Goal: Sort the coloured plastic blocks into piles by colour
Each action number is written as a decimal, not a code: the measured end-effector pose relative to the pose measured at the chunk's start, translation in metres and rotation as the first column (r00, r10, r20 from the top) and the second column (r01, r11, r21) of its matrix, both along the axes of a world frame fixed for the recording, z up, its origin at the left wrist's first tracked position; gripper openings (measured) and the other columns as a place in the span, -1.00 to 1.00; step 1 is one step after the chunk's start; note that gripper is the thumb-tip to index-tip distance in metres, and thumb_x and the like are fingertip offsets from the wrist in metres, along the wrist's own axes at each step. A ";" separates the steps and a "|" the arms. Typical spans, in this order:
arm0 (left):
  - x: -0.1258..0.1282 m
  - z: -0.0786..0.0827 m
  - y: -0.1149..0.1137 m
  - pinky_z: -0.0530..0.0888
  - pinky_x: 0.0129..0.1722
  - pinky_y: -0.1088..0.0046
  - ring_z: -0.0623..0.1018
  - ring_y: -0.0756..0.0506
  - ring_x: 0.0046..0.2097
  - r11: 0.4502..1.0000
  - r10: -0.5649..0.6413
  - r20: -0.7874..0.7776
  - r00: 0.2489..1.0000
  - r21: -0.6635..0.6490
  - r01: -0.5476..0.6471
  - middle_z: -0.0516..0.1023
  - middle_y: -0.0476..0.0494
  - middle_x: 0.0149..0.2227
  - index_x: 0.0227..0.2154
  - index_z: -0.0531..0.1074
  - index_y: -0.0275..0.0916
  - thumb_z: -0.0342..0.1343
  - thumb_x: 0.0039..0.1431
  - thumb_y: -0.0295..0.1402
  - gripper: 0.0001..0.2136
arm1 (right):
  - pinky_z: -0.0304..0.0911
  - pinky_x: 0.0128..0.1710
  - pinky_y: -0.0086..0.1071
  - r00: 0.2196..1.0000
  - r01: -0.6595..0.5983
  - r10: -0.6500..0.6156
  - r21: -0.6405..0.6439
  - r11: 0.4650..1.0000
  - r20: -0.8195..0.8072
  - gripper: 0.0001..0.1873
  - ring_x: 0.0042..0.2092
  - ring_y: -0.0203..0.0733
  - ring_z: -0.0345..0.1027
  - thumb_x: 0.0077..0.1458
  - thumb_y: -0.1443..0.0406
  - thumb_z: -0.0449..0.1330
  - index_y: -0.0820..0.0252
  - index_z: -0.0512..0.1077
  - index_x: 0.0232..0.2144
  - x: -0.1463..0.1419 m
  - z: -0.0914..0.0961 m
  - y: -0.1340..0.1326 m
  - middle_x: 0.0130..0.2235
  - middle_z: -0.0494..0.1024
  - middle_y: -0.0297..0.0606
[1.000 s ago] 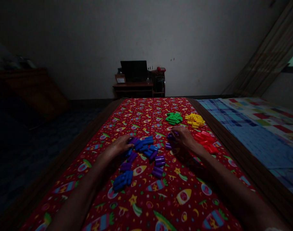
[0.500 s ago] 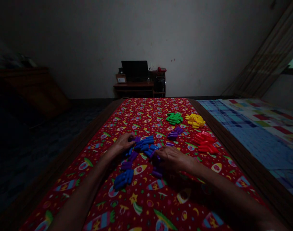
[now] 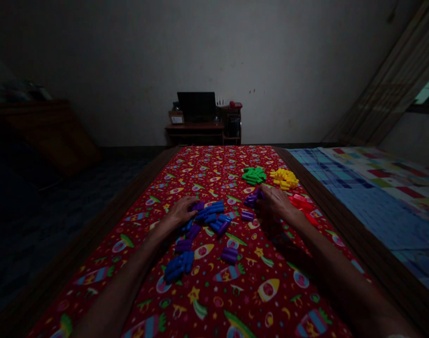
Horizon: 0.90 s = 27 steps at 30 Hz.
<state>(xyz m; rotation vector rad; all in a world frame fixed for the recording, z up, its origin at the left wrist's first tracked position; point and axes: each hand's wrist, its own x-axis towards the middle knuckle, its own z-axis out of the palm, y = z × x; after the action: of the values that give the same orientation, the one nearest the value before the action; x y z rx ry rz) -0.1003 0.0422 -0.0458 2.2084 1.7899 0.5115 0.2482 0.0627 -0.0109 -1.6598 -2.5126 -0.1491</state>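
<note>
Plastic pieces on bedsheet, desk beyond

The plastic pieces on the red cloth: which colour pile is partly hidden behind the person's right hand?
The red pile, just right of the right hand; the hand and wrist cover part of it, while the green pile and yellow pile beyond lie in full view.

We face a low brown wooden desk against a bare grey plaster wall, with a black flat screen standing on it. Right of the desk, a striped beige curtain hangs beside a bright window; left of it, dark wooden furniture stands above a dim floor.
</note>
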 end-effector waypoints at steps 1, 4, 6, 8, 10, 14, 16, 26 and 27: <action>0.000 0.001 0.000 0.41 -0.01 0.29 0.49 -0.24 -0.01 1.000 0.018 -0.013 1.000 -0.011 -0.018 0.51 -0.30 -0.02 -0.06 0.48 -0.29 0.09 -0.06 -0.29 -0.56 | 0.01 -0.38 -0.36 1.000 0.012 -0.012 -0.009 1.000 0.001 -0.56 -0.21 -0.07 0.36 0.16 0.25 0.12 0.29 0.27 0.07 0.000 -0.002 0.001 -0.17 0.53 -0.04; -0.002 0.008 0.001 0.45 -0.08 0.30 0.53 -0.23 -0.09 0.994 0.104 -0.029 0.994 0.012 -0.104 0.56 -0.26 -0.12 -0.11 0.51 -0.26 0.12 -0.09 -0.25 -0.58 | 0.07 -0.35 -0.35 1.000 0.018 -0.018 -0.041 0.999 0.001 -0.52 -0.20 -0.05 0.37 0.16 0.29 0.12 0.34 0.24 0.11 0.002 -0.008 0.001 -0.18 0.52 0.00; -0.005 0.016 0.000 0.45 -0.09 0.30 0.53 -0.25 -0.09 0.986 0.152 0.009 0.988 0.067 -0.153 0.56 -0.26 -0.12 -0.14 0.52 -0.26 0.13 -0.08 -0.22 -0.59 | 0.11 -0.32 -0.34 1.000 0.014 -0.014 -0.018 1.000 -0.014 -0.51 -0.17 -0.02 0.38 0.16 0.29 0.11 0.34 0.24 0.13 0.004 -0.008 0.001 -0.14 0.51 0.03; -0.006 0.025 -0.002 0.45 -0.10 0.27 0.53 -0.25 -0.09 0.977 0.169 0.088 0.982 0.115 -0.178 0.56 -0.27 -0.09 -0.14 0.52 -0.27 0.13 -0.06 -0.18 -0.58 | 0.14 -0.27 -0.32 0.998 -0.011 0.014 0.048 0.999 -0.054 -0.54 -0.13 0.00 0.37 0.19 0.29 0.07 0.33 0.25 0.12 0.004 -0.006 0.000 -0.11 0.51 0.06; -0.003 0.032 -0.004 0.46 -0.12 0.26 0.54 -0.23 -0.13 0.974 0.165 0.197 0.966 0.119 -0.191 0.56 -0.26 -0.11 -0.14 0.51 -0.26 0.15 -0.08 -0.14 -0.56 | 0.17 -0.25 -0.30 0.987 -0.089 0.103 0.110 0.990 -0.127 -0.59 -0.14 -0.01 0.39 0.23 0.28 0.02 0.32 0.29 0.09 0.000 -0.003 -0.003 -0.12 0.52 0.05; 0.024 0.038 -0.012 0.49 -0.18 0.27 0.56 -0.17 -0.20 0.993 0.110 0.486 0.867 -0.020 -0.115 0.58 -0.18 -0.20 -0.11 0.46 -0.26 0.25 -0.20 -0.14 -0.48 | 0.26 -0.17 -0.30 0.825 -0.395 0.446 0.210 0.894 -0.347 -0.61 -0.09 -0.09 0.41 0.27 0.26 -0.01 0.25 0.29 0.10 -0.027 0.000 -0.020 -0.05 0.52 0.00; 0.043 0.037 -0.019 0.51 -0.20 0.28 0.57 -0.15 -0.22 0.995 0.075 0.611 0.788 -0.103 -0.015 0.58 -0.15 -0.22 -0.07 0.40 -0.26 0.29 -0.25 -0.17 -0.41 | 0.27 -0.07 -0.26 0.722 -0.500 0.563 0.258 0.827 -0.402 -0.54 0.06 -0.07 0.34 0.26 0.25 0.03 0.20 0.21 0.18 -0.045 -0.002 -0.032 0.09 0.42 0.02; 0.027 0.058 -0.032 0.43 -0.11 0.30 0.53 -0.20 -0.14 0.997 -0.075 0.133 0.988 0.010 0.074 0.58 -0.19 -0.20 -0.32 0.51 -0.19 0.14 -0.01 -0.11 -0.72 | 0.27 -0.23 -0.37 0.873 -0.221 0.276 0.177 0.959 -0.403 -0.73 -0.17 -0.11 0.46 0.23 0.35 0.04 0.17 0.47 -0.08 -0.038 -0.009 -0.006 -0.15 0.58 -0.09; 0.014 0.058 -0.030 0.43 -0.13 0.31 0.53 -0.21 -0.16 1.000 -0.021 0.063 0.998 0.019 0.020 0.59 -0.19 -0.24 -0.38 0.52 -0.19 0.15 -0.04 -0.11 -0.74 | 0.26 -0.22 -0.36 0.896 -0.161 0.216 0.169 0.972 -0.389 -0.73 -0.16 -0.09 0.45 0.24 0.35 0.03 0.19 0.47 -0.10 -0.030 -0.010 0.002 -0.15 0.58 -0.07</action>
<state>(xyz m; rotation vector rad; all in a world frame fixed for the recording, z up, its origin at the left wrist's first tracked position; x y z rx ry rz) -0.0861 0.0125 0.0125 2.1949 1.7365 0.5887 0.2178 0.0645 -0.0209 -1.2338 -2.2710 0.0447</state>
